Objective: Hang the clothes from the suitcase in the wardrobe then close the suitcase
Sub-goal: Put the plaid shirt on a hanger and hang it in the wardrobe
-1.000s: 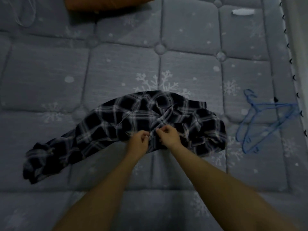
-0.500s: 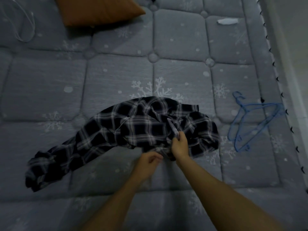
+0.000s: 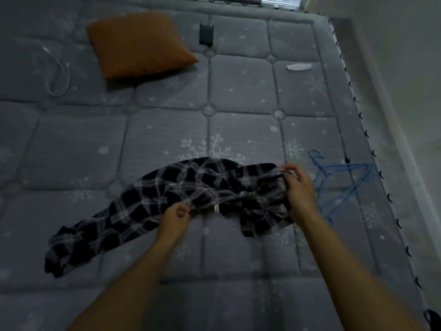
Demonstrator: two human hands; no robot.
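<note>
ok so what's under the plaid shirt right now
Only the grey quilted mattress shows around the plaid shirt, which lies on it. The blue hanger lies beside it, to the right. Anything beneath the bunched cloth is covered.

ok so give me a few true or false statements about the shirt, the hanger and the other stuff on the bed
1. The left hand and the right hand both hold the checked shirt. True.
2. The blue hanger is inside the shirt. False: it lies on the mattress, to the right of the shirt.
3. The orange pillow lies on the mattress beyond the shirt. True.
4. The white cable lies on the pillow. False: it lies on the mattress, left of the pillow.
</note>
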